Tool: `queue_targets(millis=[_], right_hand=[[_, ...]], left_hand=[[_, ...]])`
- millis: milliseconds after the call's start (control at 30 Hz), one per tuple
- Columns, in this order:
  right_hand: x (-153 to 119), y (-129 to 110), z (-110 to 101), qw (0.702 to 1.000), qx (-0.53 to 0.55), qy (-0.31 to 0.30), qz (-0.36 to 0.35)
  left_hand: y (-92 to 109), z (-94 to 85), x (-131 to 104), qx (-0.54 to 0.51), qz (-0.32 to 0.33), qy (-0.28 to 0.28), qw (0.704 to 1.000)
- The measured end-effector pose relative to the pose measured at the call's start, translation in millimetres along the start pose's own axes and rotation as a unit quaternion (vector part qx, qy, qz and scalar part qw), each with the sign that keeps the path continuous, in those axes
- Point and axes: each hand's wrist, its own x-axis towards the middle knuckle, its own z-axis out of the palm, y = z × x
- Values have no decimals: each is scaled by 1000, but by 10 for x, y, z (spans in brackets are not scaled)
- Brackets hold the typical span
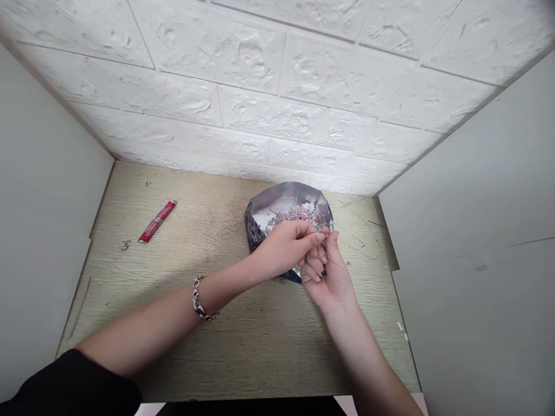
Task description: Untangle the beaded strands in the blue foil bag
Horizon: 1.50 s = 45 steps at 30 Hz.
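Observation:
A round pouch [277, 199] with a silvery lining and dark patterned outside lies open near the wall. Loose small beads [306, 214] in pink, red and clear tones sit inside it. Over its front edge, my left hand [288, 245] pinches thumb and forefinger together, touching the fingertips of my right hand. My right hand [332, 271] is turned palm up with fingers curled and thumb raised. Whatever lies between the fingertips is too small to name. A small black spot shows at one right fingertip. A silver chain bracelet [199, 300] circles my left wrist.
A red wrapped stick [157, 222] lies at the left of the wooden table [243, 358], with small metal pieces [125, 245] near it. Fine thread [368, 245] lies right of the pouch. Grey panels [468, 254] stand on both sides; a white brick-pattern wall [260, 104] closes the back.

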Motion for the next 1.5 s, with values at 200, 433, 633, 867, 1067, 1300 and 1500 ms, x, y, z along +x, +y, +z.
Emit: queue_targets(millis=[200,433,633,867,1067,1300,1500], right_hand=[[-2,2,-4,1000,16,-6,-9],[-11,20,9,1000,4,9,-27],[-9,32,-20,997,-51,2,-50],[-51,5,11,979,-156,-28,-131],[-63,-63,-1,946,-237,20,-221],[-53,-107,-55,873,-367,47,-318],[-52,-96,-59,868,-363,16,-337]], left_hand=[[3,-2,-1,1,-1,-2,1000],[-11,-16,8,9,3,-10,1000],[-22,-31,13,2,4,-17,1000],[48,-42,-7,-7,-28,-6,1000],[105,-62,-28,-18,-39,-9,999],[119,-72,-35,-13,-44,-8,999],[77,-83,-24,-50,-51,-28,997]])
